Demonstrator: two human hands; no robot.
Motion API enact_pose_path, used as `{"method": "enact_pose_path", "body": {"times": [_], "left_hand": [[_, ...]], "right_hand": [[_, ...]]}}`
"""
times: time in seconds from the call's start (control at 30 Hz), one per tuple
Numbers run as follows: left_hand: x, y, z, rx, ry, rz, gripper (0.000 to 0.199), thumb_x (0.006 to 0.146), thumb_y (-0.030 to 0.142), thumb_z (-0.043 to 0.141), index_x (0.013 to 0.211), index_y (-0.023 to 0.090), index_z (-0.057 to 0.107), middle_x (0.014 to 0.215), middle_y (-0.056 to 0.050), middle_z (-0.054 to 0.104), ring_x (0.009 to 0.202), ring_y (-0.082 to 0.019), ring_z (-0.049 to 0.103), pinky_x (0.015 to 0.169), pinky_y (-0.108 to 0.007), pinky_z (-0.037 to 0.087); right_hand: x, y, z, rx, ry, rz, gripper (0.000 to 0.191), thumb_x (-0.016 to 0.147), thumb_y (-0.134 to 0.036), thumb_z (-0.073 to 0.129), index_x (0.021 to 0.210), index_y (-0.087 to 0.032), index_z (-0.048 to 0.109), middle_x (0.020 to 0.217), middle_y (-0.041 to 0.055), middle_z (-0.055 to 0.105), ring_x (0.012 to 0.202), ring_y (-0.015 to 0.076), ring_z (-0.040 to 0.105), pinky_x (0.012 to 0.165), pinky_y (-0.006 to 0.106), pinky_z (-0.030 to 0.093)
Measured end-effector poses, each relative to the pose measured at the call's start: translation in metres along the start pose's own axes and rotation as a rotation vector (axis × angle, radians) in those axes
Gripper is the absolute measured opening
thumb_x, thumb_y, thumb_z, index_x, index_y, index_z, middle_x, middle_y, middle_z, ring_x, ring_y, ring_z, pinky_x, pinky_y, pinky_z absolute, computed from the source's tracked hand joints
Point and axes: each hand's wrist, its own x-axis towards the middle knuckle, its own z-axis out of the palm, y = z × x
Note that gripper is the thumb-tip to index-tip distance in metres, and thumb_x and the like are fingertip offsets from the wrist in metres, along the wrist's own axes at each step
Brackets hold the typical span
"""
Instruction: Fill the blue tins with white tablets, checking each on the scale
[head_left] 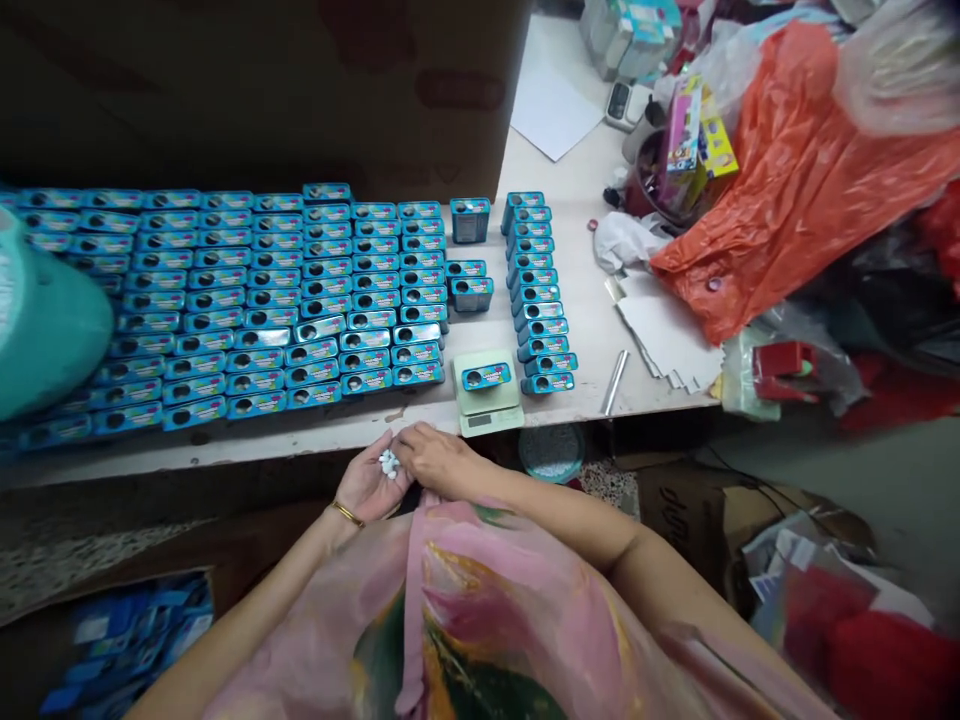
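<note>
Small white pieces point(389, 463) lie in the palm of the left hand point(366, 485), which is turned up and loosely cupped under them, its fingers unclenched. The right hand point(439, 460) is just beside it, fingers bent close to the pieces; whether they pinch one cannot be told. Ahead of the right hand, near the front edge of the surface point(577, 250), is a pale green scale point(466, 401) bearing one blue container point(486, 377); its display is too small to read. Ahead and to the left of both hands, many similar containers stand in tight rows point(256, 402), most showing a dark round opening. A few more point(471, 295) stand beyond the scale, and a single column point(544, 325) runs to its right. Only one is on the scale, but which of the others are filled and which are unfilled cannot be made out, so the amount done or left stays unclear. Below the surface edge, right of the right hand, is a tub point(553, 480) with pale contents. Farther right are a metal tube point(615, 382), white sheets point(664, 330) and an orange bag point(780, 170).
</note>
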Motion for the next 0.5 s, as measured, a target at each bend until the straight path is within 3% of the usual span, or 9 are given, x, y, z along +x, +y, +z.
{"method": "enact_pose_path", "body": {"times": [0.27,0.4,0.5], "left_hand": [[-0.003,-0.002,-0.002,0.037,0.113,-0.013,0.026,0.087,0.017,0.036,0.084,0.009,0.060,0.070,-0.008,0.066,0.069,-0.016,0.064,0.074,-0.030,0.052],[0.000,-0.002,0.000,0.038,0.117,0.007,0.025,0.086,0.016,0.036,0.086,0.008,0.060,0.070,-0.008,0.065,0.069,-0.016,0.064,0.071,-0.030,0.053],[0.007,-0.003,0.008,-0.009,0.078,0.054,0.023,0.085,0.015,0.038,0.088,0.009,0.060,0.074,-0.008,0.066,0.070,-0.016,0.064,0.068,-0.029,0.054]], "right_hand": [[0.000,0.002,0.008,0.060,-0.028,0.034,0.015,0.085,-0.017,0.044,0.099,-0.017,0.046,0.098,0.0046,0.047,0.090,0.0162,0.042,0.072,0.027,0.042],[0.002,0.004,0.017,0.098,0.020,0.053,0.017,0.083,-0.016,0.045,0.100,-0.018,0.048,0.097,0.0045,0.049,0.091,0.0164,0.044,0.072,0.026,0.042],[0.000,0.017,0.015,0.232,0.132,0.063,0.015,0.083,-0.017,0.045,0.097,-0.018,0.052,0.095,0.0040,0.052,0.090,0.0143,0.047,0.076,0.025,0.041]]}}
